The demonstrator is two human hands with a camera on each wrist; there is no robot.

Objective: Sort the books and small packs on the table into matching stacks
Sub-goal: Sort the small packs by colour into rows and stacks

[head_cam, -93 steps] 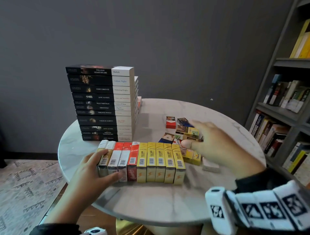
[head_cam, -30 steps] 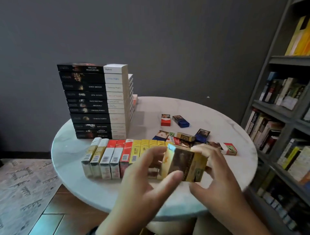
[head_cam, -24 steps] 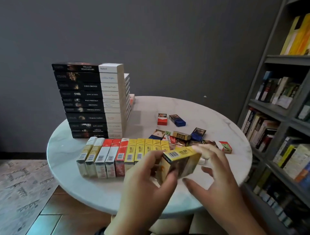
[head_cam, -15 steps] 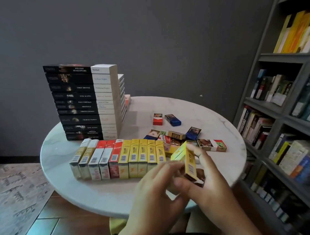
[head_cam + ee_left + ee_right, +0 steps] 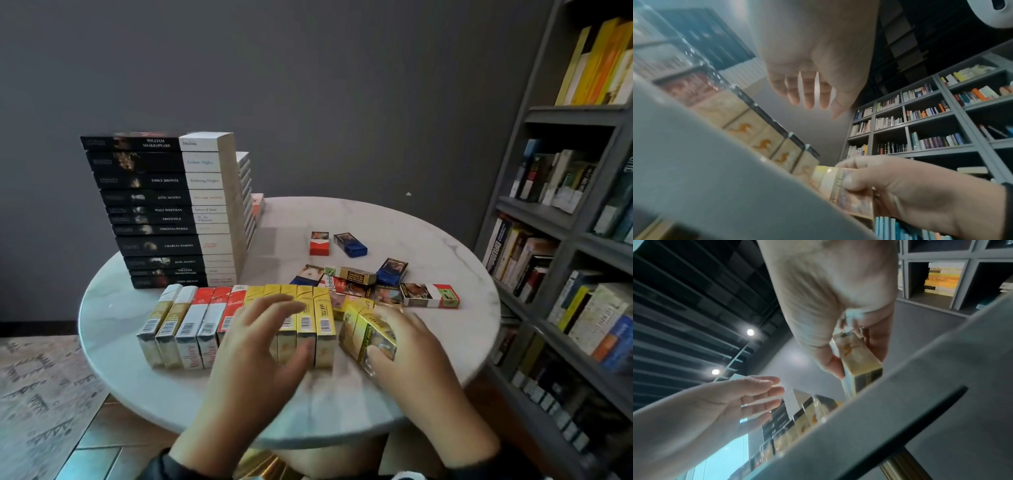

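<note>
Hands: right (image 5: 416,346) around yellow pack (image 5: 368,334)

It looked like a reading room or library: tall grey bookshelves (image 5: 568,219) full of books stood beside a round marble table (image 5: 428,240), under a dark slatted ceiling (image 5: 684,305).

Grey bookshelf (image 5: 579,219) (crammed) at right, patterned rug (image 5: 37,387) left.

book spines (image 5: 150,212) read william shakespeare, emily bronte, jane austen, charles darwin.
</note>
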